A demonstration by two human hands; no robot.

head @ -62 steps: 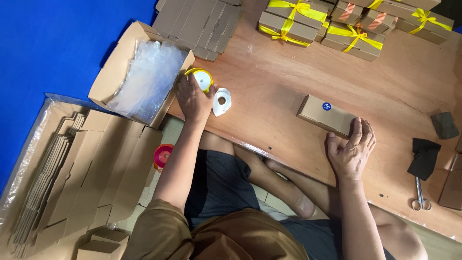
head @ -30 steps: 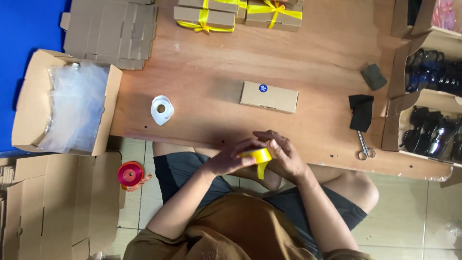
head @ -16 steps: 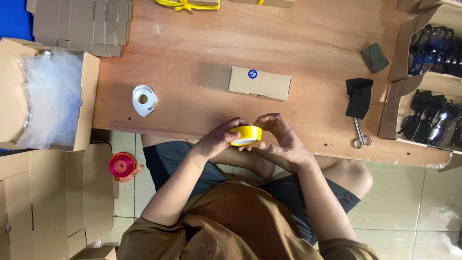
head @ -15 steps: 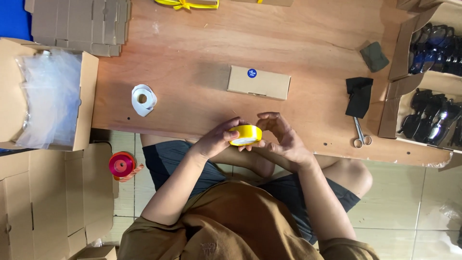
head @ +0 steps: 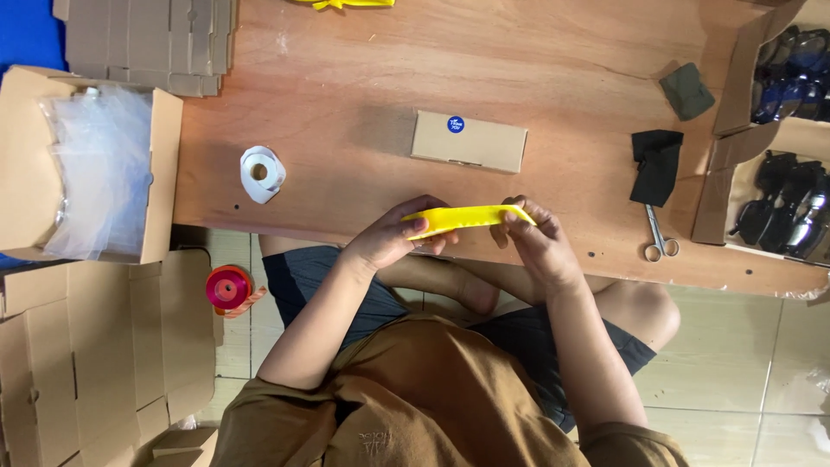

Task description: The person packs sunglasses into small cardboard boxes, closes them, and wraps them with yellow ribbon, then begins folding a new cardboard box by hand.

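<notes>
Yellow ribbon, length now drawn out between two hands at the table's near edge.

Half a second ago it was a compact roll. The ribbon (head: 467, 218) now spans flat, left hand (head: 393, 238) closed on one end, right hand (head: 534, 246) pinching the other. The box (head: 468, 141) lies just beyond on the table (head: 346, 104), untouched.

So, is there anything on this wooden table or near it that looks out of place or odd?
One thing: a red ribbon spool lies on the tiled floor beside the person's leg, its end trailing loose. On the wooden table, nothing looks askew; both hands hold a yellow ribbon strip.
</notes>
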